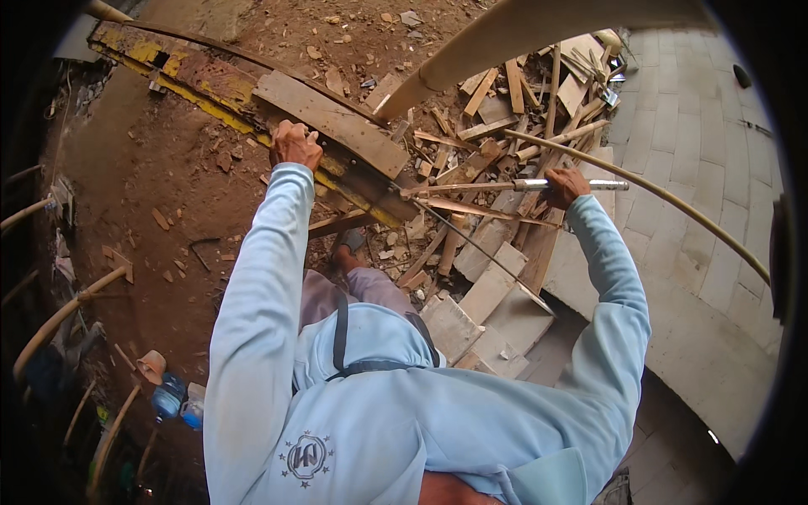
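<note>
My left hand (pixel 295 145) is closed at the edge of a wooden board (pixel 337 122), which lies on a rusty beam with yellow paint (pixel 185 71). What its fingers hold, if anything, is hidden. Off to the right, my right hand (pixel 566 187) wraps round the silver pipe handle (pixel 610 185) of a long bar tool. Its thinner brown shaft (pixel 467 188) reaches left to the beam's near end. From that same spot a thin metal rod (pixel 480 248) slants down to the right, over the wood scraps.
Scrap wood (pixel 492 93) is heaped beyond and under the tool. A thick pole (pixel 471 50) crosses overhead, and a thin bent pole (pixel 673 198) arcs at the right. Grey paving (pixel 673 109) lies at right. Plastic bottles (pixel 169 396) stand at lower left, near several curved poles.
</note>
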`<state>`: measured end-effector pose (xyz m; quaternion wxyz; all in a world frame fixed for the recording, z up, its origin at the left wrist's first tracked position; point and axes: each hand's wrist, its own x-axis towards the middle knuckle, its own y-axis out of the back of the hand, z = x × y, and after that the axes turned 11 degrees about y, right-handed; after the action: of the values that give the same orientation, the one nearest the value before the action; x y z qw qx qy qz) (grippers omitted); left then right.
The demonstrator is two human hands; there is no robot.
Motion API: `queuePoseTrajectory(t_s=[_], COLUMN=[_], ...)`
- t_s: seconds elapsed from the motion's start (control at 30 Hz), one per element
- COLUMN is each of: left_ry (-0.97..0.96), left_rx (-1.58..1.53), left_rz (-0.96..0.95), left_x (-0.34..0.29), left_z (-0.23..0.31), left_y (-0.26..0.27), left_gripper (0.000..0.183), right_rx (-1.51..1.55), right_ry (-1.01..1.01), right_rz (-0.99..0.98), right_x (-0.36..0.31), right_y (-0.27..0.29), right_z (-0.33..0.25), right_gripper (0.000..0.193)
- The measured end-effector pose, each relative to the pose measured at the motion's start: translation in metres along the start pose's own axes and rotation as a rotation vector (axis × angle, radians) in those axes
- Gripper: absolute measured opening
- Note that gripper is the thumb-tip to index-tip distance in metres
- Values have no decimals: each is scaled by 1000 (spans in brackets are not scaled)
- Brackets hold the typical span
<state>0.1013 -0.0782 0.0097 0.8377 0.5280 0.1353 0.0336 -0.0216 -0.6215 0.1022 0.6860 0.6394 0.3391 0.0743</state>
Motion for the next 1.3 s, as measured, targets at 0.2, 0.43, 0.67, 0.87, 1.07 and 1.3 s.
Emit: queuePoseTrajectory(t_s=[0.2,0.43,0.67,0.87,1.07,1.3], left_ry=[-99,-80,-86,-67,-76,-105], left_rx=[52,0,-13,14,-11,7], left_rz=[93,134,184,198,198,176], left_x=[2,4,2,-1,0,-1], left_z=[-1,3,2,2,-1,-4], left_y=[-9,-9,-13,-15,-18,-15], left_gripper=[9,11,13,12,12,17], right_rx=[-121,-91,-126,-189,-161,-221], right_ry=[116,304,290,121,175,-221], right_rz=[-112,4,-45,41,224,84], right_x=[59,117,152,177,126,94], right_y=[9,38,24,4,-35,-11], right_z=[44,54,72,64,67,113], right_gripper=[25,22,16,11,16,20])
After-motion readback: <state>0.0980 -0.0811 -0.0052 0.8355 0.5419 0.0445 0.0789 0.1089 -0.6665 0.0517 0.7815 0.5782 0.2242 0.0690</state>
